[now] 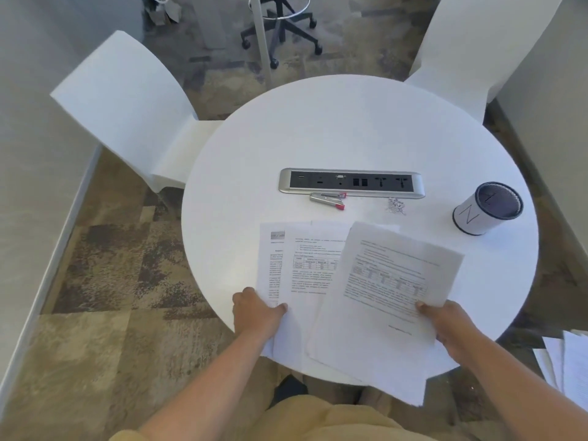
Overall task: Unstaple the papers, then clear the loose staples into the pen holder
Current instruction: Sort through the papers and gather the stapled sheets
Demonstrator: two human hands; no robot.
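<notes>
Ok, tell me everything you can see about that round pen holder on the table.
The white cylindrical pen holder stands upright on the right side of the round white table, right of the silver power strip. It has a dark rim, a thin dark band at its base, a dark interior that looks empty, and a thin "N"-like mark on its side. Nothing touches it; the small pile of loose metal staples lies apart, to its left.

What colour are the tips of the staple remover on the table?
Red tips on a silver staple remover, seen in the head view.
</notes>
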